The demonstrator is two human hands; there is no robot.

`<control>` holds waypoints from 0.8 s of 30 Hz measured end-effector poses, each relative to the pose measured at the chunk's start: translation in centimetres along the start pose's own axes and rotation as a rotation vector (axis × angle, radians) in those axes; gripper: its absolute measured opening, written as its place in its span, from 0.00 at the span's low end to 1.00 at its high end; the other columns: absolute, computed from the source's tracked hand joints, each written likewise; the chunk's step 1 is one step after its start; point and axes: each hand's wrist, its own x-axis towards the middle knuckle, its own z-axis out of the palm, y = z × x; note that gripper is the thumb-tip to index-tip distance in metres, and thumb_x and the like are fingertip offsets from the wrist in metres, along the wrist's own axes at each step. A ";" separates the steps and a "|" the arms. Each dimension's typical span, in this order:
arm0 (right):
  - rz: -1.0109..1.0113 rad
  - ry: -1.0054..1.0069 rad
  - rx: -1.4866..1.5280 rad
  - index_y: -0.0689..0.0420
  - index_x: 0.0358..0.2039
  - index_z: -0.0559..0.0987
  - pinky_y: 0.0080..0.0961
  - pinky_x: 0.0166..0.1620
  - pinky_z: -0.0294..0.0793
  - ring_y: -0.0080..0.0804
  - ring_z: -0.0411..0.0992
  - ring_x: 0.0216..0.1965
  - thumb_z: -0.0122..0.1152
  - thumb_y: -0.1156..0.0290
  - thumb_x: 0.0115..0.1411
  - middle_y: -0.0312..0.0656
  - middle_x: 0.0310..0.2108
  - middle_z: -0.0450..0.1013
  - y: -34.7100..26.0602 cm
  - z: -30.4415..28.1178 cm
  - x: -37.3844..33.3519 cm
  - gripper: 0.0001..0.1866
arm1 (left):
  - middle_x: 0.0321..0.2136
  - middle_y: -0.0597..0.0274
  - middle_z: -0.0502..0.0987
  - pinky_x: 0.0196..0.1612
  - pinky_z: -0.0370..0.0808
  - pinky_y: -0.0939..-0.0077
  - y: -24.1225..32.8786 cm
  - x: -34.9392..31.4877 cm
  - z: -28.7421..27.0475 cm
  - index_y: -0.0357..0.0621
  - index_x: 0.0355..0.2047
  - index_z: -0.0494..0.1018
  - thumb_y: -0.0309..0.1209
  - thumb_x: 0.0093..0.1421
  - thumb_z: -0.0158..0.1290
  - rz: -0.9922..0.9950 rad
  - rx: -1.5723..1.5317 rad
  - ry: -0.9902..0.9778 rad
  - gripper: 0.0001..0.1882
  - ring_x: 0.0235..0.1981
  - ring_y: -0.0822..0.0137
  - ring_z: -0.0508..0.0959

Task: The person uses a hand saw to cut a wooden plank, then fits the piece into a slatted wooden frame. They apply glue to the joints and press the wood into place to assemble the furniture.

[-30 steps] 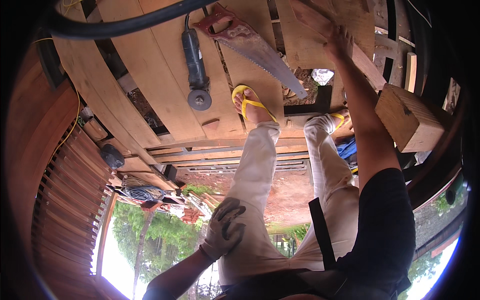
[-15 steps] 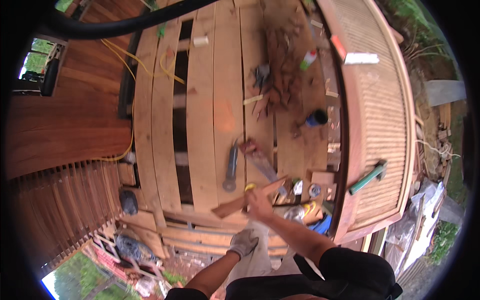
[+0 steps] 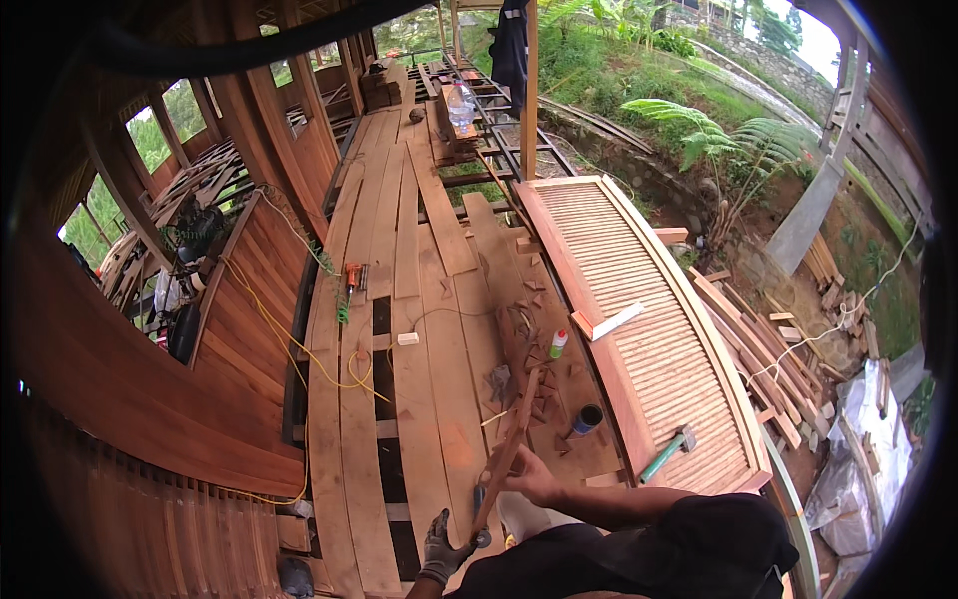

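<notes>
1. Right hand [image 3: 537, 481]: wrist bent, clamped on the board [image 3: 512, 437], which I saw tilted above the planks [image 3: 419, 469].
2. Left hand [image 3: 439, 556]: gloved, fingers apart, at the board's lower end.
3. Edges: slatted panel [image 3: 679, 384] stood rightward; planks stretched leftward.

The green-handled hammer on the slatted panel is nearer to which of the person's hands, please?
Right: the right hand, gripping the wooden strip, is left of the hammer; the gloved left hand is farther left, near the strip's lower end.

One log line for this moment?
right hand: holds wood strip | left hand: gloved, open, near strip's lower end | hammer: on slatted panel
</notes>
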 end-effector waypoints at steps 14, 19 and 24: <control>0.083 0.649 0.435 0.62 0.53 0.67 0.49 0.46 0.78 0.50 0.77 0.38 0.53 0.71 0.59 0.48 0.34 0.75 -5.6 -11.2 26.9 0.21 | 0.49 0.46 0.78 0.55 0.75 0.53 -2.6 30.7 -8.1 0.50 0.59 0.70 0.59 0.55 0.61 0.007 0.165 -0.241 0.38 0.53 0.46 0.77; -0.106 0.735 0.572 0.59 0.49 0.70 0.47 0.42 0.80 0.45 0.77 0.34 0.52 0.68 0.59 0.46 0.32 0.75 -14.6 -11.6 35.9 0.18 | 0.49 0.46 0.78 0.55 0.75 0.53 4.0 43.5 -18.1 0.49 0.58 0.72 0.60 0.54 0.60 0.016 0.221 -0.369 0.39 0.52 0.44 0.77; -0.252 0.829 0.548 0.59 0.49 0.71 0.45 0.42 0.79 0.46 0.77 0.38 0.50 0.66 0.62 0.48 0.36 0.76 -18.1 -13.5 41.7 0.16 | 0.43 0.44 0.80 0.51 0.76 0.53 -0.3 50.8 -19.9 0.50 0.53 0.75 0.60 0.56 0.57 0.164 0.188 -0.223 0.33 0.48 0.47 0.80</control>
